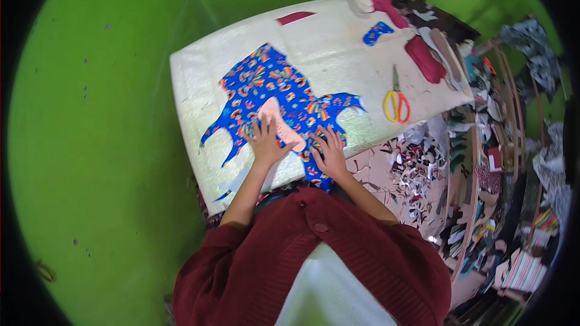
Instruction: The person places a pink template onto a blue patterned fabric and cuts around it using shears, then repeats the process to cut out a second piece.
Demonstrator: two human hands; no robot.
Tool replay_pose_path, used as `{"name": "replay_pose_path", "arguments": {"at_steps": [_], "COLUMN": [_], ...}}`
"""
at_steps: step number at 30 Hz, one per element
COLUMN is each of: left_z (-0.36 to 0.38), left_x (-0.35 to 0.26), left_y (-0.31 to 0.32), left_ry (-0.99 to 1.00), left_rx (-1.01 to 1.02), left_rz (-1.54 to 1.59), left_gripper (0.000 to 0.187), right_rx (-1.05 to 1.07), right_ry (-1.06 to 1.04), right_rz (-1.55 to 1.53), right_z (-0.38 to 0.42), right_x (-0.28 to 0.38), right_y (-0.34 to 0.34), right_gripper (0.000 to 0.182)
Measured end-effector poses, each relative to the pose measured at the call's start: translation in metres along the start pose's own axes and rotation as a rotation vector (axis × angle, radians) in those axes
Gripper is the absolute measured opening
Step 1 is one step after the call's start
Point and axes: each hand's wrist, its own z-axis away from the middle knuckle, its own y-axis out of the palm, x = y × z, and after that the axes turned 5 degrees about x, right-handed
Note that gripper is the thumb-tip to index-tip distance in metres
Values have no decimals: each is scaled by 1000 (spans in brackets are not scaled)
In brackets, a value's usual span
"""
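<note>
A blue fabric piece [275, 81] with a colourful print lies spread on the table, its edges cut into curves and points. On it rests a pink sole-shaped template [289, 133] with small dark marks. My left hand [266, 143] lies with fingers spread over the template's left side and the fabric beside it, covering part of both. Flat on the fabric, just right of the template's lower end, is my right hand [329, 153], its fingers apart. Neither hand grips anything. Scissors [397, 104] with yellow and orange handles lie to the right, away from both hands.
The pale-covered table [199, 75] also holds a small blue printed cutout [378, 34], a maroon scrap [295, 18] and maroon sole-shaped pieces [425, 59]. Many scraps [417, 172] litter the floor at right, beside a crowded rack [474, 181]. A green wall [96, 145] borders the left.
</note>
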Motion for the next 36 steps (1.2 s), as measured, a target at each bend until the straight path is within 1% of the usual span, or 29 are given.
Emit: {"name": "replay_pose_path", "arguments": {"at_steps": [1,2,3,5,6,7,9,10,11,13,14,15,17,18,20,21,23,25,27,30,32,33,35,36], "left_z": [0,0,0,-3,-7,-10,-14,-15,-16,-18,-17,-16,-16,-16,-15,-14,-13,-12,-10,-6,-3,-2,1,0], "left_x": [-4,-8,-12,-9,-3,-4,-6,-10,-14,-17,-15,-15,-13,-14,-16,-17,-14,-13,-14,-18,-15,-14,-12,-12], "left_y": [-5,-9,-13,-6,7,6,7,4,0,-2,0,0,1,-1,-4,-4,-1,2,2,-3,0,0,1,3], "left_ry": [3,-1,-6,20,55,34,18,6,-9,-20,-6,4,-1,-21,-34,-50,-55,-60,-66,-78,-73,-62,-57,-35], "left_rx": [36,58,79,108,81,133,170,201,233,286,266,246,254,261,263,270,261,255,198,187,160,134,108,82], "left_rz": [-34,-39,-45,-97,-92,-98,-148,-164,-181,-215,-208,-200,-195,-188,-186,-184,-170,-157,-69,-22,19,60,80,78], "left_gripper": [103,105,108,113,116,119,120,120,119,116,116,116,116,117,116,116,116,116,116,115,115,114,111,110], "right_rx": [-94,-198,-226,-410,-507,-532,-649,-702,-718,-691,-677,-686,-589,-594,-512,-512,-423,-400,-373,-375,-282,-280,-316,-312], "right_ry": [17,43,63,233,307,324,477,517,530,736,775,785,951,953,1017,1016,1043,1062,1085,1098,1154,1150,1249,1246], "right_rz": [-26,14,36,41,60,78,85,193,208,244,313,319,294,294,289,288,282,263,246,240,204,199,114,108], "right_z": [-4,-8,-12,-21,-27,-31,-38,-41,-42,-43,-43,-44,-45,-45,-47,-47,-46,-46,-45,-48,-53,-58,-67,-68], "right_x": [-6,-14,-24,-47,-57,-68,-94,-108,-122,-141,-152,-160,-173,-177,-186,-187,-188,-186,-188,-196,-203,-200,-194,-192], "right_y": [-6,-13,-20,-34,-42,-50,-65,-69,-72,-77,-79,-80,-80,-80,-79,-80,-81,-83,-84,-81,-78,-79,-80,-79], "right_gripper": [38,34,34,32,30,30,30,30,30,33,36,36,40,40,43,43,43,44,45,46,47,47,45,45]}}
